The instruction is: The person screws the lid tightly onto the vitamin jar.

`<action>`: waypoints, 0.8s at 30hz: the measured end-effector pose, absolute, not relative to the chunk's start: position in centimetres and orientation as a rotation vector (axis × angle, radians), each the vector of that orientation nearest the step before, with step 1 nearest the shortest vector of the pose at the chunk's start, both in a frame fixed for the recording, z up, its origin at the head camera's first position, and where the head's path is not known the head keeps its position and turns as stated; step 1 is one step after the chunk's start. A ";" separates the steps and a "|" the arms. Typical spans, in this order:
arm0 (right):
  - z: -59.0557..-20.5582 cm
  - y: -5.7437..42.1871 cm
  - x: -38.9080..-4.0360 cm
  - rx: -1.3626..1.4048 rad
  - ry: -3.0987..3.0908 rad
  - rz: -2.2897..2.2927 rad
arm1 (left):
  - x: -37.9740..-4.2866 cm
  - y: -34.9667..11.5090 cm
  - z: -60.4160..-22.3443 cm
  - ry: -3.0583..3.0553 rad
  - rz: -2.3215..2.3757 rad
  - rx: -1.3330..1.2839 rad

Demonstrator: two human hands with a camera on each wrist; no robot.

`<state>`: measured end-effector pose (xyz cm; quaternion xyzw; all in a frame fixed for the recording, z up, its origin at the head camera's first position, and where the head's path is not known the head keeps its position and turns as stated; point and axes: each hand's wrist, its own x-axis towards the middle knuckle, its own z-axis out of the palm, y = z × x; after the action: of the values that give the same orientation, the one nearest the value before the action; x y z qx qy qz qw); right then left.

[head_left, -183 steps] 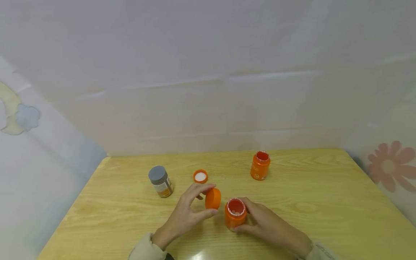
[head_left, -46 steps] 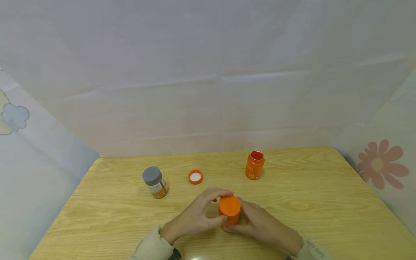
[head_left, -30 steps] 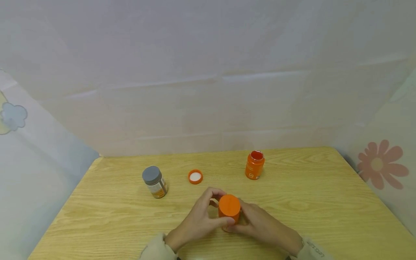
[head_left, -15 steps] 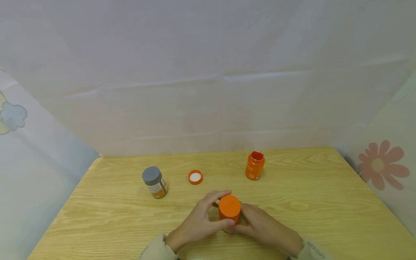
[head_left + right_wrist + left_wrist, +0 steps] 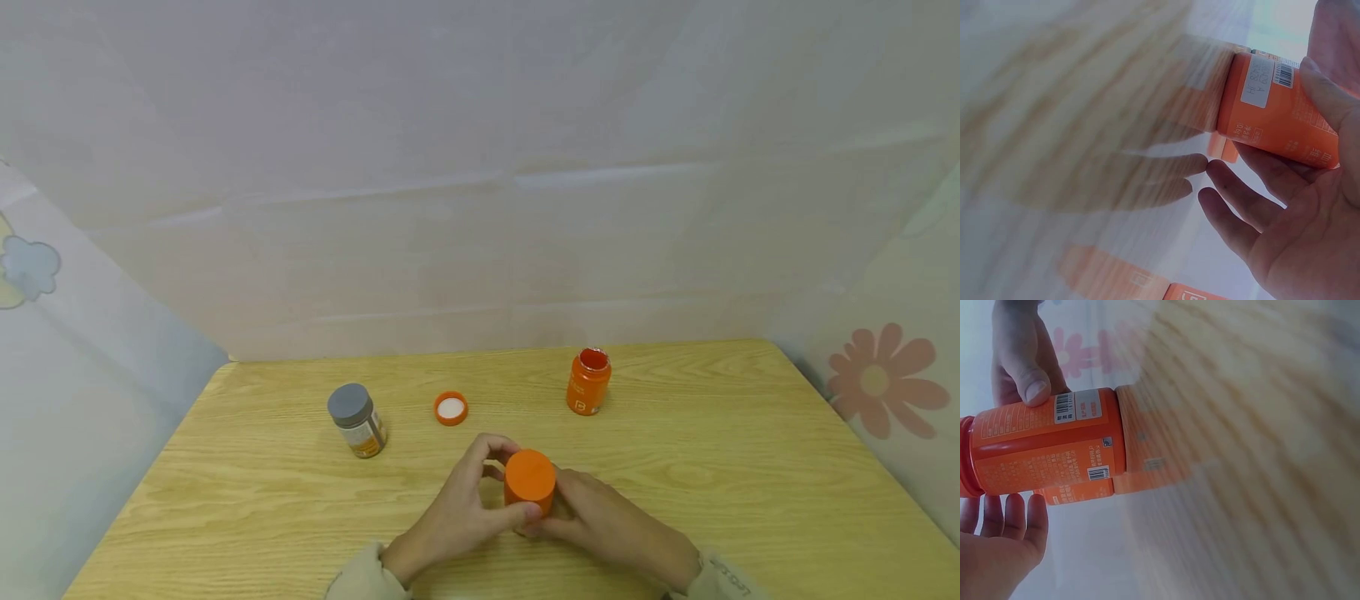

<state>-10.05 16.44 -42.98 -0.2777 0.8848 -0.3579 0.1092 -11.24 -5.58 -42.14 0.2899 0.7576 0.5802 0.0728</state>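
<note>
An orange jar (image 5: 1047, 440) stands upright on the table near its front, with an orange lid (image 5: 529, 475) on top. My left hand (image 5: 459, 508) curls round the lid, thumb at the near side and fingers at the far side. Gripping the jar's body from the right is my right hand (image 5: 615, 521); in the right wrist view its thumb lies along the label while the lower fingers (image 5: 1235, 187) spread near the tabletop. The jar's neck is hidden in the head view by the lid.
Behind stands a second, lidless orange jar (image 5: 588, 383). An orange lid with a white liner (image 5: 451, 408) lies upturned on the wooden table (image 5: 720, 433). To the left is a grey-capped jar (image 5: 358, 421). A pale fabric backdrop (image 5: 480, 250) borders the table.
The left hand held the lid apart from the uncapped jar earlier; now the lid sits on it. Since then the left fingers have shifted back and forth round the lid, while the right hand stays put.
</note>
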 end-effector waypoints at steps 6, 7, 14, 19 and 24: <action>-42.9 16.5 -10.0 -0.824 2.610 -1.038 | -11.3 -5.8 -42.1 2.298 1.658 1.006; -42.9 16.5 -10.0 -0.821 2.612 -1.032 | -11.3 -5.8 -42.1 2.302 1.643 1.016; -42.9 16.5 -9.9 -0.758 2.662 -0.955 | -11.2 -5.5 -41.7 2.300 1.569 0.961; -42.8 16.5 -9.8 -0.756 2.679 -0.943 | -11.2 -5.4 -41.6 2.303 1.575 0.918; -42.7 16.6 -9.9 -0.774 2.681 -0.946 | -11.2 -5.5 -41.8 2.340 1.639 0.915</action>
<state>-9.89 16.59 -42.70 -0.2614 0.9055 -0.3197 0.0976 -11.16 -5.51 -41.76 0.3041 0.7782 0.5450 0.0707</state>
